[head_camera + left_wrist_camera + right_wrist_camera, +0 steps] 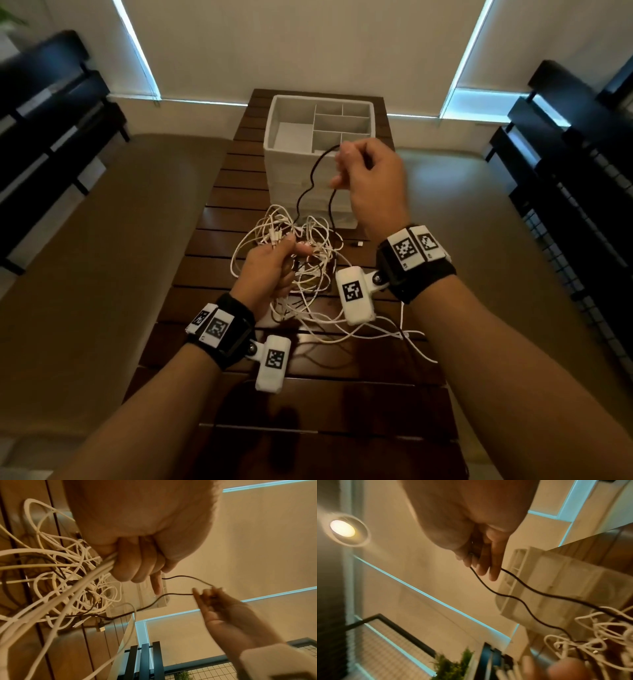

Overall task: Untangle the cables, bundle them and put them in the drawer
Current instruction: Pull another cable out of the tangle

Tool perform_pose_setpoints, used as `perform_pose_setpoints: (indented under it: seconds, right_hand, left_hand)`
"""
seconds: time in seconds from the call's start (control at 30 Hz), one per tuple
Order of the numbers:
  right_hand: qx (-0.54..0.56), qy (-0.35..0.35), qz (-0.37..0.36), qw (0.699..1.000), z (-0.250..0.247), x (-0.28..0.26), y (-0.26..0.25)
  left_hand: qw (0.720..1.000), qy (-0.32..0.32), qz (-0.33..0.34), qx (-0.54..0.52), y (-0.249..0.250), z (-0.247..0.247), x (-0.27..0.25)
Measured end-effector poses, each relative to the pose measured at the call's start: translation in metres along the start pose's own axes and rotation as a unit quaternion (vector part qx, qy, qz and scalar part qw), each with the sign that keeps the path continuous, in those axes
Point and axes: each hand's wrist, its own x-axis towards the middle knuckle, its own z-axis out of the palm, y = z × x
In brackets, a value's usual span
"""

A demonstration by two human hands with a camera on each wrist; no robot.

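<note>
A tangle of white cables (pixel 308 274) (pixel 60 581) (pixel 599 635) lies on the dark slatted table (pixel 212 246). My left hand (pixel 274 267) (pixel 130 566) grips a bunch of its white strands just above the table. My right hand (pixel 363 171) (pixel 211 595) (pixel 481 561) is raised in front of the white drawer box (pixel 318 102) and pinches a loop of the black cable (pixel 308 185) (pixel 180 594) (pixel 513 596). Both black strands run down from that hand into the tangle. The drawer box (pixel 556 581) has several divided compartments.
A loose connector (pixel 358 244) lies on the table right of the tangle. Beige cushioned seats (pixel 102 240) flank the table on both sides. Dark slatted furniture (pixel 44 113) stands at far left and far right. A USB plug (pixel 101 628) rests by the tangle.
</note>
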Motion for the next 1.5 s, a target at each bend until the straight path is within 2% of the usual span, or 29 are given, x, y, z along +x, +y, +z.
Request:
perform_pose_setpoints:
  seconds: [0.07,0.2,0.33,0.4,0.47,0.53,0.63,0.7,0.83,0.97,1.03,1.1,1.2,1.23,1.37,1.5]
  right_hand:
    - [-0.011,0.003,-0.023,1.000,0.003,-0.001,-0.006]
    - [-0.092,-0.051,0.025,0.994,0.005,-0.002,-0.002]
    - [0.006,0.003,-0.059,0.998,0.005,0.002,-0.033]
    - [-0.017,0.002,-0.071,0.997,0.005,0.001,-0.032]
    - [-0.126,-0.061,-0.032,0.990,0.005,-0.007,-0.016]
    - [-0.186,-0.110,-0.009,0.976,0.005,-0.021,0.000]
    - [-0.182,-0.131,-0.048,0.973,0.009,-0.035,0.007]
    - [-0.201,-0.175,-0.069,0.961,0.012,-0.042,0.009]
    - [-0.203,-0.239,-0.014,0.949,0.008,-0.045,0.013]
    - [-0.216,-0.364,0.009,0.906,0.001,-0.046,0.007]
    - [-0.188,-0.386,0.033,0.903,-0.003,-0.048,0.008]
    - [-0.154,-0.357,0.082,0.918,-0.006,-0.049,0.010]
    - [-0.135,-0.220,0.136,0.956,-0.001,-0.038,0.005]
    - [-0.135,-0.205,0.142,0.959,0.003,-0.033,-0.002]
    - [-0.084,-0.285,0.230,0.927,0.036,-0.020,-0.012]
    - [0.131,-0.187,0.325,0.918,0.057,-0.001,-0.023]
  left_hand:
    - [1.000,0.002,0.007,-0.007,0.000,-0.002,-0.002]
    - [1.000,0.005,0.011,-0.011,0.002,-0.004,-0.009]
    - [1.000,0.012,0.016,-0.008,-0.001,-0.006,-0.011]
    - [1.000,0.015,0.021,-0.011,-0.003,-0.005,-0.012]
    - [0.999,0.017,0.035,-0.021,-0.001,-0.001,-0.012]
    - [0.998,0.022,0.052,-0.030,0.006,0.003,-0.013]
    - [0.996,0.029,0.078,-0.020,0.023,0.010,-0.013]
    - [0.995,0.025,0.093,-0.002,0.034,0.015,-0.015]
    - [0.994,0.028,0.110,-0.003,0.045,0.025,-0.015]
    - [0.991,0.037,0.113,-0.056,0.053,0.023,-0.007]
    - [0.989,0.049,0.126,-0.062,0.060,0.020,-0.007]
    - [0.987,0.053,0.146,-0.041,0.066,0.014,-0.009]
    - [0.987,-0.004,0.158,0.010,0.069,0.013,-0.016]
    - [0.987,-0.024,0.159,0.026,0.067,0.014,-0.020]
    - [0.985,-0.036,0.147,0.083,0.043,0.013,-0.023]
    - [0.994,-0.047,0.085,0.057,0.021,0.002,-0.032]
